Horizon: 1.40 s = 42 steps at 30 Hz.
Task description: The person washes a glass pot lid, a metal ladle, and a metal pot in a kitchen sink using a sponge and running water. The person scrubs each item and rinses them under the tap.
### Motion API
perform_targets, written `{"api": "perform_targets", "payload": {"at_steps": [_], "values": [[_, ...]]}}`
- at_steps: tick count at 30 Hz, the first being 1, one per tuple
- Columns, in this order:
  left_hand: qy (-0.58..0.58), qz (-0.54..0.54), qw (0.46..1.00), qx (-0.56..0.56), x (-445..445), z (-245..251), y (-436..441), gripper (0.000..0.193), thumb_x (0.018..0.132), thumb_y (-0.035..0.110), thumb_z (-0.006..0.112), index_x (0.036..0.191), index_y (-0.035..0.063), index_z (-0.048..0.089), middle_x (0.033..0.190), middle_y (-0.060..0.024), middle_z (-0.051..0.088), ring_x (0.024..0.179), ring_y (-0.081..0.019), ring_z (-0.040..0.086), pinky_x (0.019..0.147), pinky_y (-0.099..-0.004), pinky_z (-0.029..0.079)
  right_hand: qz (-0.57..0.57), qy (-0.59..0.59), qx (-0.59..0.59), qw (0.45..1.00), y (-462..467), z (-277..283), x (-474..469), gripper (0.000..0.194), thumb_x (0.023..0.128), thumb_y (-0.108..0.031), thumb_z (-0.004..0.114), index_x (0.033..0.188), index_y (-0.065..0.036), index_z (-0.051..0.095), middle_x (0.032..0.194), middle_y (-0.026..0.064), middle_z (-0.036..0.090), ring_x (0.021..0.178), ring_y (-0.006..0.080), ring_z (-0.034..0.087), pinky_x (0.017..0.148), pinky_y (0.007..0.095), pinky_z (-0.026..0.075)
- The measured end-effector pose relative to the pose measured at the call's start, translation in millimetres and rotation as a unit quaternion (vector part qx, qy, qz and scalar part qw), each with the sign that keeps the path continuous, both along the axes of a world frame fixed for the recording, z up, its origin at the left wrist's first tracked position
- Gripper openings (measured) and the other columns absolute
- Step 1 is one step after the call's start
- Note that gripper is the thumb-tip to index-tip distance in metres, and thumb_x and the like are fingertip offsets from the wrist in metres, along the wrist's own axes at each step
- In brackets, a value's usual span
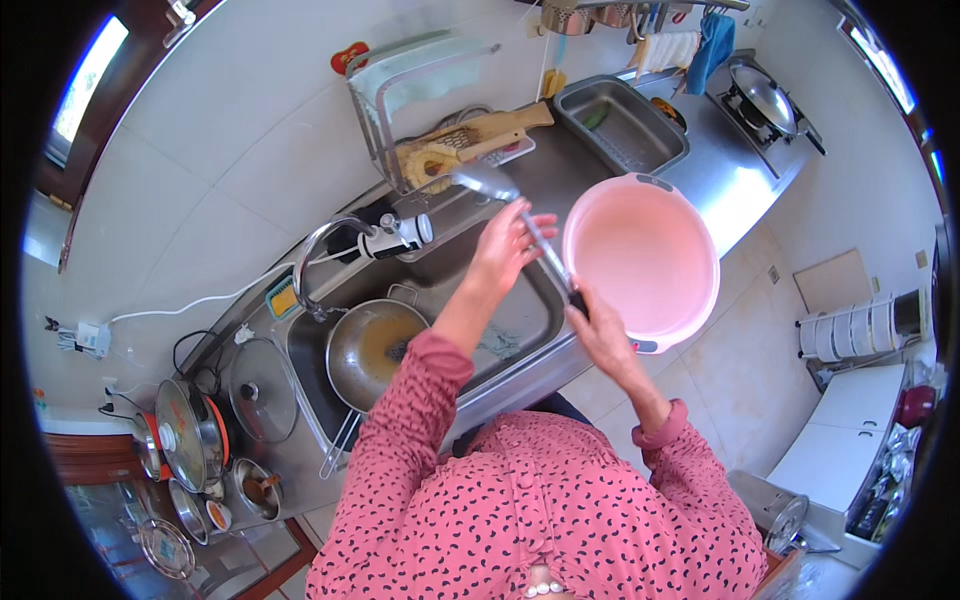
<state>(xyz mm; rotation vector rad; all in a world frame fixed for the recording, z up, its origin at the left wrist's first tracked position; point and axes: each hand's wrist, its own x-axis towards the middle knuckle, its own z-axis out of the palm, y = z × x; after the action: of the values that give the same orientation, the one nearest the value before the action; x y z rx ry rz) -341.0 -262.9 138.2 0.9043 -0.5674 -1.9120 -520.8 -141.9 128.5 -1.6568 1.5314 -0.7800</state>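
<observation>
My right hand [602, 328] grips the dark handle end of a long metal cooking utensil [551, 259], held above the sink's right part. The utensil's broad head [486, 181] is blurred, so I cannot tell whether it is a turner or a ladle. My left hand [511, 241] is at the shaft just below that head, its fingers spread. Whether these fingers grip the shaft is unclear. Under my left forearm, a metal pan [367, 352] with brownish liquid sits in the steel sink [517, 296]. A chrome faucet [307, 259] arches above the pan.
A large pink basin [645, 255] stands at the counter's front edge, right of my hands. Behind it lies a rectangular metal tray [622, 124] holding something green. Wooden boards [465, 142] lean by a rack. A glass lid [262, 390] and several pots [191, 435] occupy the left.
</observation>
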Motion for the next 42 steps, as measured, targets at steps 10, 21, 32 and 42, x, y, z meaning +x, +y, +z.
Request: {"api": "perform_targets", "payload": {"at_steps": [10, 21, 32, 42], "values": [[-0.072, -0.07, 0.984, -0.145, -138.0, 12.3, -117.8, 0.076, 0.079, 0.036, 0.074, 0.139, 0.007, 0.038, 0.126, -0.0082, 0.053, 0.116, -0.0205, 0.049, 0.096, -0.0432, 0.04, -0.196, 0.031, 0.026, 0.98, -201.5, -32.7, -103.8, 0.037, 0.084, -0.009, 0.05, 0.119, 0.002, 0.044, 0.079, 0.0215, 0.061, 0.057, 0.0331, 0.061, 0.047, 0.0444, 0.048], [-0.33, 0.032, 0.901, -0.278, -22.1, -49.1, -16.9, 0.062, 0.079, 0.031, 0.073, 0.126, -0.003, 0.051, 0.126, -0.0186, 0.058, 0.121, -0.0269, 0.054, 0.099, -0.0382, 0.044, 0.025, 0.181, -0.225, 0.957, -192.1, -50.3, -22.7, 0.044, 0.086, -0.019, 0.062, 0.125, -0.001, 0.051, 0.131, 0.0236, 0.049, 0.121, 0.0407, 0.047, 0.098, 0.0461, 0.041], [-0.6, -0.062, 0.798, 0.005, 245.1, -269.5, 186.5, 0.053, 0.082, 0.032, 0.065, 0.123, -0.0003, 0.056, 0.126, -0.0245, 0.057, 0.117, -0.0372, 0.056, 0.097, -0.0439, 0.045, 0.343, 0.131, 0.094, 0.925, -43.7, -192.5, 239.6, 0.039, 0.085, -0.029, 0.063, 0.119, -0.01, 0.06, 0.113, 0.0153, 0.064, 0.101, 0.0323, 0.063, 0.086, 0.0425, 0.05], [-0.717, -0.063, 0.694, -0.01, 332.6, -257.4, 206.1, 0.056, 0.079, 0.021, 0.067, 0.128, 0.0032, 0.048, 0.124, -0.0223, 0.052, 0.115, -0.0405, 0.051, 0.096, -0.0481, 0.044, 0.351, 0.189, 0.073, 0.914, 7.3, -257.8, 314.2, 0.032, 0.085, -0.026, 0.059, 0.113, -0.011, 0.061, 0.107, 0.0163, 0.066, 0.101, 0.0359, 0.062, 0.085, 0.0462, 0.05]]}}
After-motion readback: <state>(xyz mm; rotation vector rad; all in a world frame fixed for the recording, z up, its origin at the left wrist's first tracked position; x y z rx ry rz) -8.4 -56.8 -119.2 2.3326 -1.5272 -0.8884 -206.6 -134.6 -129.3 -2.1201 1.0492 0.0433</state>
